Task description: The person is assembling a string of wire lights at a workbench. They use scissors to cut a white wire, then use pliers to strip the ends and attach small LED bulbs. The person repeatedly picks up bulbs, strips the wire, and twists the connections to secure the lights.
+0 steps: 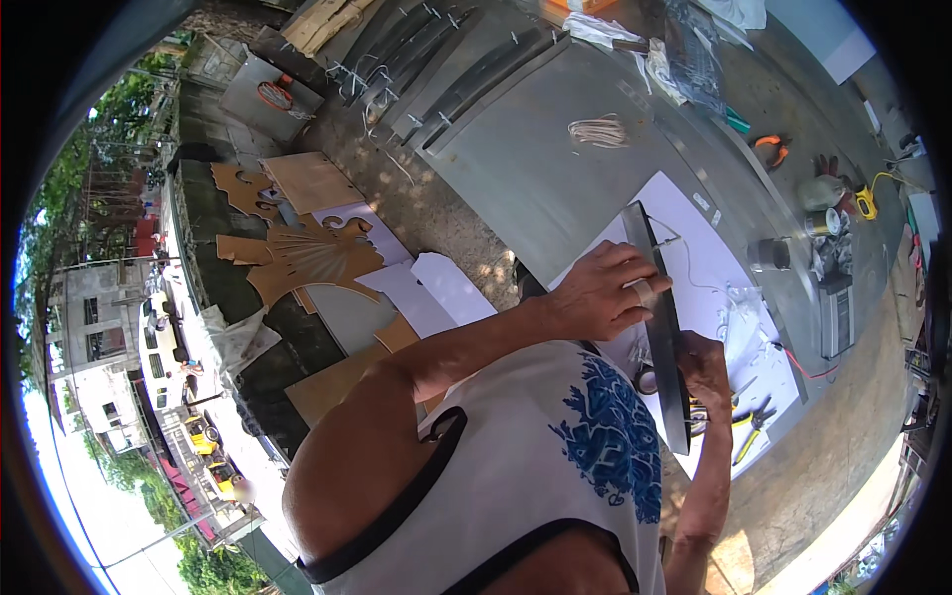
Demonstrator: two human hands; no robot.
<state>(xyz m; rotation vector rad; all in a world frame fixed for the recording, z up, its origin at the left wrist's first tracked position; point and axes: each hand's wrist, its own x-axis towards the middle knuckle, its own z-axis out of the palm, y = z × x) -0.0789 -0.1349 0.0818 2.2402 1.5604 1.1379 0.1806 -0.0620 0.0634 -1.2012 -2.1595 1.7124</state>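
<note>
A long, narrow black bar point(666, 337), like a shallow channel, stands tilted across the white sheet in front of me. My left hand point(610, 290), with a ring on one finger, is closed over its left edge, a little above the middle. Against the opposite edge, lower down, my right hand point(704, 369) is closed on the bar, its fingertips partly hidden. A thin pale wire point(691, 273) trails from near the bar's upper end onto the white sheet point(734, 248). Beside the bar's lower part lies a small roll point(647, 381), partly covered.
Pliers with yellow-green handles point(751, 443) lie by my right forearm. A cord bundle point(598, 131) rests on the grey table point(516, 169). Farther right are orange-handled pliers point(772, 151), a can point(822, 222) and a yellow tape measure point(866, 203). Brown cut-out shapes point(312, 260) lie left.
</note>
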